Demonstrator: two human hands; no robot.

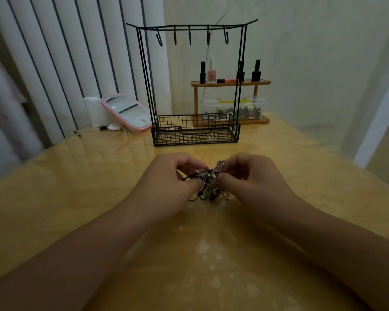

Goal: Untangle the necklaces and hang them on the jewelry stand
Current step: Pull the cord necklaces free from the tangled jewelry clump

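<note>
A tangled clump of necklaces (210, 181), silver chains mixed with dark cords, hangs between my two hands just above the table. My left hand (173, 182) pinches its left side with thumb and fingers curled. My right hand (249, 178) pinches the right side the same way. Loose ends of the clump touch the tabletop below. The black wire jewelry stand (195, 86) stands behind the hands, with several bare hooks (190, 38) on its top bar and a wire basket (195, 131) at its base.
The yellow wooden table (99, 176) runs to a wall. A pink-framed mirror (127, 112) and white tissue lie back left. A small wooden shelf (230, 83) with nail polish bottles and a clear box of trinkets (247, 108) stands behind the stand.
</note>
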